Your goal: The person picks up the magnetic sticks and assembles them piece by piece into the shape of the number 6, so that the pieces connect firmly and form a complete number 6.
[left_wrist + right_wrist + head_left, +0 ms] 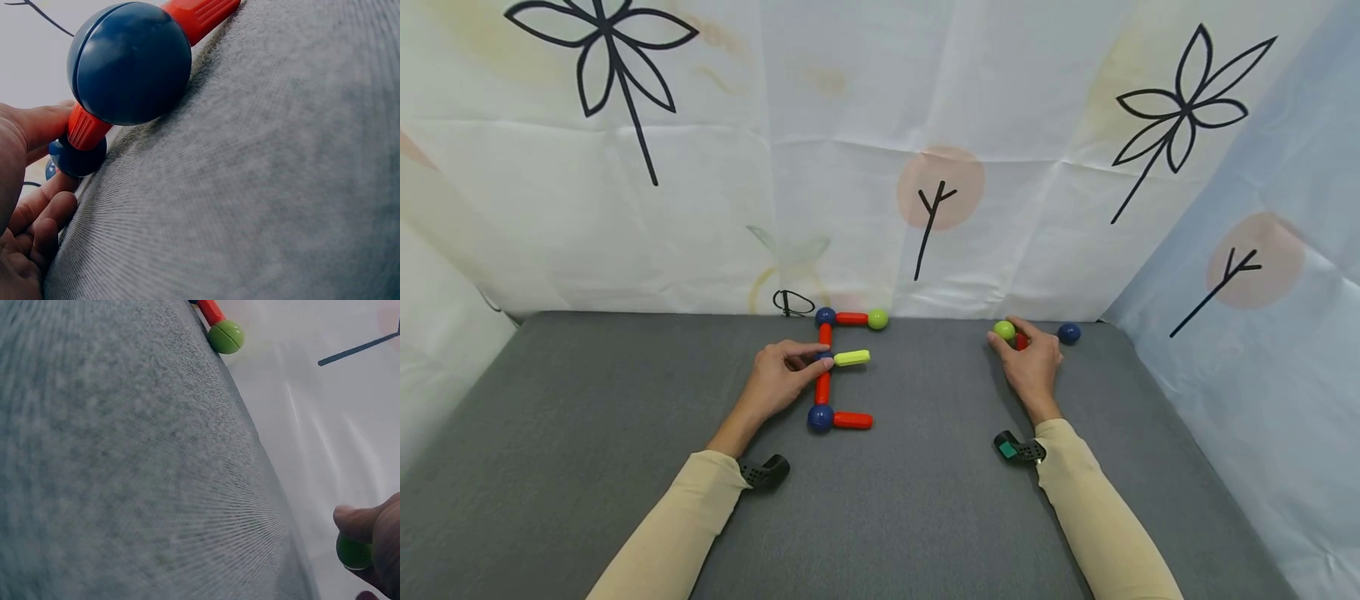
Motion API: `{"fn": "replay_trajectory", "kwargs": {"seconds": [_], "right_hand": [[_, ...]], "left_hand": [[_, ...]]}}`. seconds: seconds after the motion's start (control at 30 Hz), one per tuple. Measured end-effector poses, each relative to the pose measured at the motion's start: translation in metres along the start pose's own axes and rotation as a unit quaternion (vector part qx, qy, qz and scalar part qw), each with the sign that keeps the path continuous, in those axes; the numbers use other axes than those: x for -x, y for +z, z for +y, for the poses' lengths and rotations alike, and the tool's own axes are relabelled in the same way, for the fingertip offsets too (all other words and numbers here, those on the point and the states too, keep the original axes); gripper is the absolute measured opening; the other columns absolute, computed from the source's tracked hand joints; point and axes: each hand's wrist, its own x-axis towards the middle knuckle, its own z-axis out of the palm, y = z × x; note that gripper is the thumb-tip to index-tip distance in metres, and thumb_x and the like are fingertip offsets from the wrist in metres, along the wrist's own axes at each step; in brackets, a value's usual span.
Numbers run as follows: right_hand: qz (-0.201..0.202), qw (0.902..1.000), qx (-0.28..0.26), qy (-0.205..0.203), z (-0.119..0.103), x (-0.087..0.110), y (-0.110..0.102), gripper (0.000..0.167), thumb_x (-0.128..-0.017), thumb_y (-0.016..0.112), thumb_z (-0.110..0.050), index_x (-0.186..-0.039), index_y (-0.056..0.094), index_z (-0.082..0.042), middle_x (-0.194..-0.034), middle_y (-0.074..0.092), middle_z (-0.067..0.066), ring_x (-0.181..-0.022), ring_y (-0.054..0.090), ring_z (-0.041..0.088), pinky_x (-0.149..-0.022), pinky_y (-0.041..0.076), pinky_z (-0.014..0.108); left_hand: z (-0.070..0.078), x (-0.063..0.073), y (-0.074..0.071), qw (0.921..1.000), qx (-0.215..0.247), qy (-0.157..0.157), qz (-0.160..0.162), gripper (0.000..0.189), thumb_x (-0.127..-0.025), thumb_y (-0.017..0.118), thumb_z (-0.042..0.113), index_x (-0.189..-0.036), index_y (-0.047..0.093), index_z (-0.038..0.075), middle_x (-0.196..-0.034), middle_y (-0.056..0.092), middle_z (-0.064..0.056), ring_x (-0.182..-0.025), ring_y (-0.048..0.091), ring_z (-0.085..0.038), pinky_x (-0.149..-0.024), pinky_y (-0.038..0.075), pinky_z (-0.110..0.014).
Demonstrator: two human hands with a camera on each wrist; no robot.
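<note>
A frame of magnetic-looking rods and balls lies on the grey table. My left hand (777, 377) pinches its middle blue ball (80, 157) between thumb and fingers. Red rods join that ball to an upper blue ball (825, 317) and a lower blue ball (821, 418). From the middle sticks out a yellow-green rod (852, 357), its far end free. The top red rod (852, 318) ends in a green ball; the bottom red rod (853, 421) has a bare end. At the right, my right hand (1034, 364) pinches another green ball (1003, 331), with a red piece (1021, 342) beside it, partly hidden by the fingers.
A loose blue ball (1069, 333) sits right of my right hand, by the table's back edge. Patterned white cloth (850, 167) rises behind the grey table (925, 500) and along its right side.
</note>
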Motion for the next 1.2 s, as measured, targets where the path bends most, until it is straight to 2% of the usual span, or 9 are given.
{"fn": "replay_trajectory", "kwargs": {"seconds": [0.1, 0.17, 0.33, 0.63, 0.87, 1.03, 1.2], "right_hand": [[-0.016, 0.9998, -0.013, -0.004, -0.006, 0.0, 0.0, 0.045, -0.087, 0.083, -0.019, -0.126, 0.07, -0.001, -0.112, 0.068, 0.024, -0.105, 0.057, 0.039, -0.097, 0.034, 0.054], [-0.032, 0.9991, -0.025, -0.01, -0.013, 0.001, -0.001, 0.045, -0.086, 0.084, -0.02, -0.126, 0.071, -0.001, -0.111, 0.068, 0.023, -0.1, 0.06, 0.036, -0.088, 0.04, 0.047], [-0.088, 0.995, -0.038, -0.028, -0.027, 0.001, 0.0, 0.046, -0.087, 0.083, -0.022, -0.127, 0.07, -0.003, -0.11, 0.07, 0.019, -0.1, 0.062, 0.032, -0.079, 0.043, 0.034], [-0.149, 0.9842, -0.073, -0.063, -0.057, -0.007, 0.007, 0.045, -0.087, 0.083, -0.021, -0.128, 0.07, -0.004, -0.108, 0.071, 0.017, -0.094, 0.064, 0.03, -0.074, 0.046, 0.026], [-0.195, 0.969, -0.117, -0.096, -0.078, -0.008, 0.021, 0.043, -0.085, 0.084, -0.012, -0.123, 0.071, 0.002, -0.108, 0.072, 0.017, -0.096, 0.065, 0.03, -0.078, 0.049, 0.032], [-0.239, 0.9575, -0.116, -0.112, -0.088, -0.002, 0.033, 0.043, -0.086, 0.084, -0.013, -0.125, 0.07, 0.001, -0.106, 0.072, 0.014, -0.094, 0.064, 0.031, -0.079, 0.05, 0.037], [-0.272, 0.9457, -0.114, -0.137, -0.095, 0.005, 0.043, 0.043, -0.087, 0.083, -0.017, -0.124, 0.071, 0.0, -0.101, 0.072, 0.009, -0.091, 0.064, 0.026, -0.076, 0.051, 0.034]], "left_hand": [[-0.001, 0.0, 0.0, 1.0, -0.001, -0.001, 0.0, 0.03, -0.09, 0.08, 0.03, -0.116, 0.079, 0.014, -0.098, 0.069, -0.008, -0.079, 0.06, -0.02, -0.067, 0.047, -0.035], [-0.001, 0.0, 0.0, 1.0, -0.001, 0.0, 0.0, 0.03, -0.09, 0.08, 0.03, -0.116, 0.079, 0.014, -0.098, 0.069, -0.008, -0.08, 0.06, -0.019, -0.067, 0.047, -0.034], [-0.001, 0.0, 0.0, 1.0, -0.001, 0.001, 0.0, 0.03, -0.09, 0.08, 0.029, -0.116, 0.079, 0.014, -0.097, 0.069, -0.008, -0.079, 0.06, -0.019, -0.066, 0.047, -0.034], [0.0, 0.0, 0.0, 1.0, -0.003, 0.001, 0.001, 0.03, -0.091, 0.08, 0.029, -0.117, 0.079, 0.014, -0.097, 0.068, -0.008, -0.078, 0.059, -0.019, -0.067, 0.047, -0.034], [-0.001, 0.0, 0.0, 1.0, 0.0, 0.004, 0.001, 0.03, -0.091, 0.08, 0.029, -0.117, 0.079, 0.014, -0.099, 0.069, -0.009, -0.079, 0.06, -0.02, -0.067, 0.047, -0.035], [-0.001, -0.001, 0.0, 1.0, 0.0, 0.004, 0.0, 0.03, -0.091, 0.08, 0.029, -0.117, 0.079, 0.014, -0.099, 0.069, -0.009, -0.078, 0.06, -0.019, -0.066, 0.047, -0.035], [-0.001, 0.0, 0.0, 1.0, -0.003, 0.001, -0.002, 0.031, -0.091, 0.08, 0.03, -0.118, 0.079, 0.014, -0.097, 0.068, -0.008, -0.078, 0.058, -0.019, -0.066, 0.046, -0.034]]}}
